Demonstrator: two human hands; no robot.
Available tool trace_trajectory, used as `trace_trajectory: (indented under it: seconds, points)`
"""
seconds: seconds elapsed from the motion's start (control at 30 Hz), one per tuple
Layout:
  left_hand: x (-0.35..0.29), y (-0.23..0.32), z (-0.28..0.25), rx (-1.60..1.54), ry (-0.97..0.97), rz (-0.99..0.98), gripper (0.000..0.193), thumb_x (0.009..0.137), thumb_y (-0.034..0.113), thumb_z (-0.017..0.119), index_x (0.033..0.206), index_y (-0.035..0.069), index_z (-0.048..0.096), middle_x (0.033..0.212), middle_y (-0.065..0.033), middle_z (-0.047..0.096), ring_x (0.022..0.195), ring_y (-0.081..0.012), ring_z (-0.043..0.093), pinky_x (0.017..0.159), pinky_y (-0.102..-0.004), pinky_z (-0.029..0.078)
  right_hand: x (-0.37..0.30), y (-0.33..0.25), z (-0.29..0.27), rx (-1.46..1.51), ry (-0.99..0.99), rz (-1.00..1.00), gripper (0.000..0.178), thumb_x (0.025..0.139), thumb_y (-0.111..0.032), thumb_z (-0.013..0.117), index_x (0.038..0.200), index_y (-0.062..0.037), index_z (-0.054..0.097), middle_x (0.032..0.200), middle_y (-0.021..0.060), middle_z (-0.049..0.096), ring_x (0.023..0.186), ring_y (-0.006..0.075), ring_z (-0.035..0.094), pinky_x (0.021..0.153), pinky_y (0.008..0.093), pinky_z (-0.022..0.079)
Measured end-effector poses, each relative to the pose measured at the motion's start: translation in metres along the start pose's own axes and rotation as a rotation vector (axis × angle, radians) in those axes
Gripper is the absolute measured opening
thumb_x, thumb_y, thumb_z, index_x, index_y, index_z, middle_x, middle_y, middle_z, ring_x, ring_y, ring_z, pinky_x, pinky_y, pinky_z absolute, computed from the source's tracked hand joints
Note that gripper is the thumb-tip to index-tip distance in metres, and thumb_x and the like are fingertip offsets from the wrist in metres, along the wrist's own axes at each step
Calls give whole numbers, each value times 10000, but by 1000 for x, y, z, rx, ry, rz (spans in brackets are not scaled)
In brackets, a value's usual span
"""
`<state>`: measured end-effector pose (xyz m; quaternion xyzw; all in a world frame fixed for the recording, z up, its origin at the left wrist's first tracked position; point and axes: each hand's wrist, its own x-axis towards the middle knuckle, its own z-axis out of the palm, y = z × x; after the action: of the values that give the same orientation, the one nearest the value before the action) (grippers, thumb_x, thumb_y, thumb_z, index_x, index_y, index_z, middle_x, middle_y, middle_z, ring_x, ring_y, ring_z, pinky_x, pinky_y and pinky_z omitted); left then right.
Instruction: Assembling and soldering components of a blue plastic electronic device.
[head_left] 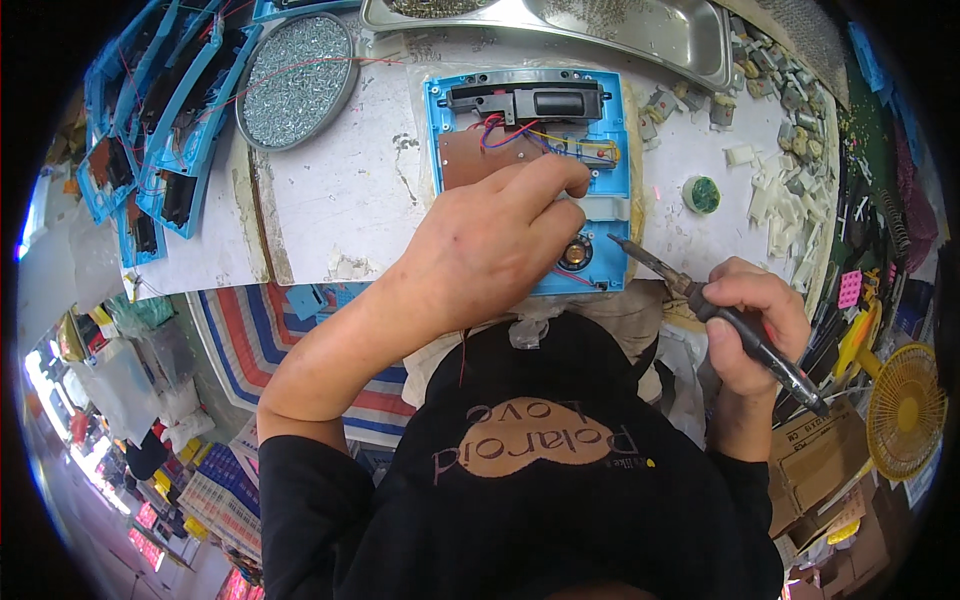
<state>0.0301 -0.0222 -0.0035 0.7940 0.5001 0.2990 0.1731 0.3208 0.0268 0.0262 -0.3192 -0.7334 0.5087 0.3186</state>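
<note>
The left hand (490, 245) covers a good chunk of the blue plastic housing (530, 175), so the middle of it is hidden, and I can't really tell what the fingertips are pressing on under there, maybe a wire or a part next to the brown circuit board (475, 155). What does show: a black module (527, 103) along the top edge, red, blue and yellow wires just below it, and a small round speaker (576, 254) near the bottom right corner. The housing lies flat on the white worktop (340, 190), right in front of the person.

The left forearm comes in from the lower left, wrist bent, fingers curled down onto the housing, closed loosely and pressing rather than gripping anything I can see.

The right hand (755, 325) is wrapped tight around the black handle of a soldering iron (720, 315), thumb on top. Its metal tip points up and left, ending just beside the speaker corner.

A round tray of screws (297, 80) sits up left, with a stack of more blue housings (160, 130) beyond it, partly cut off by the frame edge.
</note>
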Motion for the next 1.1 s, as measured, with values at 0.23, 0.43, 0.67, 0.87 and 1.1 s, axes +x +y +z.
trace_trajectory:
  seconds: [0.23,0.43,0.67,0.87,1.1]
  points:
    - [-1,0,-3,-71,2,-27,242,740,-11,794,941,58,680,1068,-93,625,878,-264,678,696,-351,566,-4,2,-5,-36,2,-38,284,818,-123,722,1026,55,647,845,153,637,705,197,597,655,309,476]
    - [1,0,-6,-61,-32,-7,239,741,12,796,950,69,695,1062,-85,635,878,-266,673,698,-354,563,0,2,-3,-32,-13,-66,272,810,-130,725,1002,49,656,826,147,636,678,207,592,640,314,474]
    - [9,2,-14,6,-126,49,217,737,53,791,929,86,697,1098,-65,628,890,-266,671,699,-370,562,14,-2,5,-85,-100,-118,258,803,-142,730,983,30,664,688,103,584,588,206,555,569,308,437]
    - [19,2,-23,90,-281,104,154,764,106,766,902,80,703,1135,-53,626,917,-258,676,717,-365,571,19,-4,10,-104,-124,-118,239,804,-131,723,984,17,668,676,94,583,571,195,557,531,294,411]
    - [26,1,-26,94,-346,160,96,782,111,733,865,78,697,1155,-55,620,919,-255,678,717,-369,574,22,-7,11,-138,-137,-114,242,797,-129,725,985,14,670,689,98,598,576,199,573,530,295,416]
